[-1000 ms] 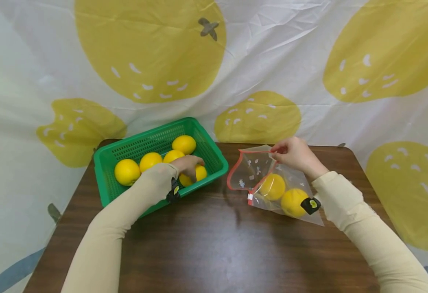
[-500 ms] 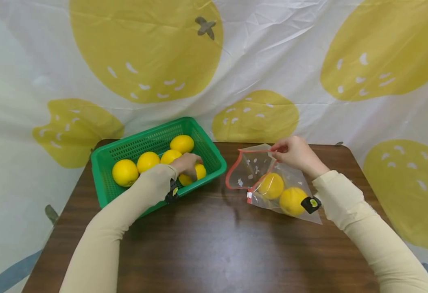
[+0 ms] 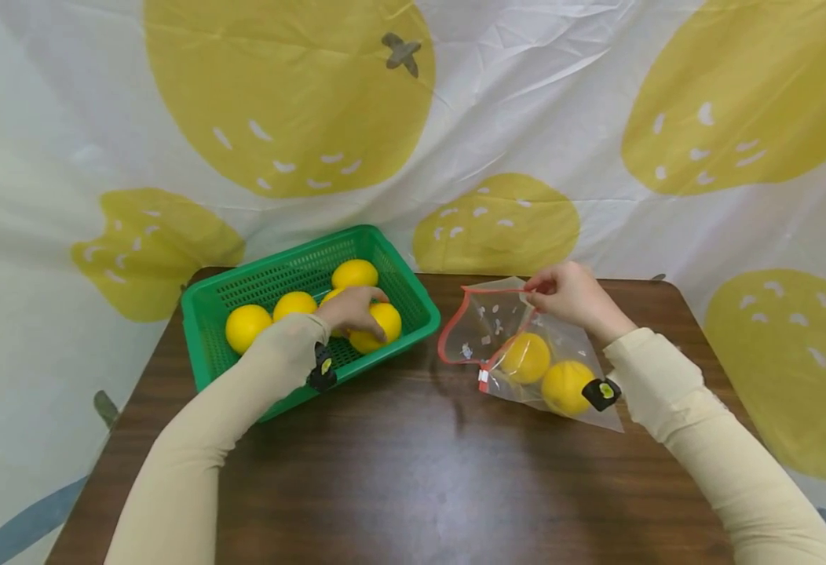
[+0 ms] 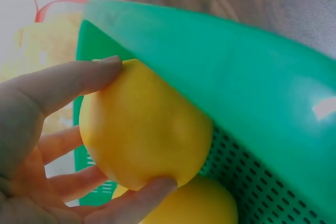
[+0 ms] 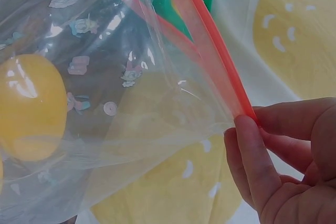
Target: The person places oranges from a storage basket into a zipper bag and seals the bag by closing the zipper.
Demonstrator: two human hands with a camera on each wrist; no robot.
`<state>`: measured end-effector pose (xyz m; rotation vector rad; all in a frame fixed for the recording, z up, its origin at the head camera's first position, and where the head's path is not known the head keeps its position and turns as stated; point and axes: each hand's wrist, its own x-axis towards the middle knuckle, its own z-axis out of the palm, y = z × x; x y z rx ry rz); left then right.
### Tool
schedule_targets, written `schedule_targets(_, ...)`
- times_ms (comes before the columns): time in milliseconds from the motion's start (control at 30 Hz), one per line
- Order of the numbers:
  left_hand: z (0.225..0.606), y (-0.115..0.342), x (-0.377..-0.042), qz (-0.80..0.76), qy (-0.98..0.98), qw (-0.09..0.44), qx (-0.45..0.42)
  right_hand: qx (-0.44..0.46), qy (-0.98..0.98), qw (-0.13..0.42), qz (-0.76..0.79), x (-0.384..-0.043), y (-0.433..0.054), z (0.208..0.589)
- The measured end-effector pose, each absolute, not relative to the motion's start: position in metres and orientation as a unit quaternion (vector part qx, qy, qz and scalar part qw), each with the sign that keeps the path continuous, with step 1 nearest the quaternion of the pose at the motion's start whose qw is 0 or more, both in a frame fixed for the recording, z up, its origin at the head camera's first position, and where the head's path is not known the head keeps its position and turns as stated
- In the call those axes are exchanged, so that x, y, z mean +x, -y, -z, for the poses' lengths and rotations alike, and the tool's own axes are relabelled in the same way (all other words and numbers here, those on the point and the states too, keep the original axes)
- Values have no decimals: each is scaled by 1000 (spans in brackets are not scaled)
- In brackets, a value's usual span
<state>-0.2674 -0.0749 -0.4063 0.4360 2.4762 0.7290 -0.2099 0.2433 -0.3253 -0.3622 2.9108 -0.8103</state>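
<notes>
My left hand [image 3: 352,308] reaches into the green basket [image 3: 201,345] and holds a smooth, round yellow citrus fruit [image 3: 378,328]. In the left wrist view, the thumb and fingers curl around that fruit [image 4: 147,124], close to the basket wall [image 4: 210,61]. Another yellow fruit [image 4: 197,203] lies beneath it. On the right, my right hand [image 3: 570,297] pinches the red-edged mouth of a clear zipper bag [image 3: 487,322] between thumb and fingers. The bag's mouth gapes toward the basket. Two yellow fruits [image 3: 526,358] lie inside it. A white slider [image 3: 483,379] sits at the lower end of the red zip.
More yellow fruits [image 3: 247,328] lie in the basket, partly hidden by the left arm. Brown wooden table [image 3: 413,471] stretches in front of the basket and bag. Behind hangs a white cloth [image 3: 526,94] with a yellow fruit print.
My left hand has shifted slightly left and up, and the fruit it grips has risen and turned a little. The right hand and bag stay nearly still.
</notes>
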Motion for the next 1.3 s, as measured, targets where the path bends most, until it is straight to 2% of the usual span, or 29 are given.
schedule_targets(633,382,87,-269,-395,-873,243,149,-130,-958,31,252,-212,-246,327)
schedule_targets(967,372,72,-263,-454,-842,262,126,-132,-958,32,251,-212,-245,326)
schedule_targets(1300,370,46,-255,-500,-804,284,148,-118,-956,50,263,-212,-244,326)
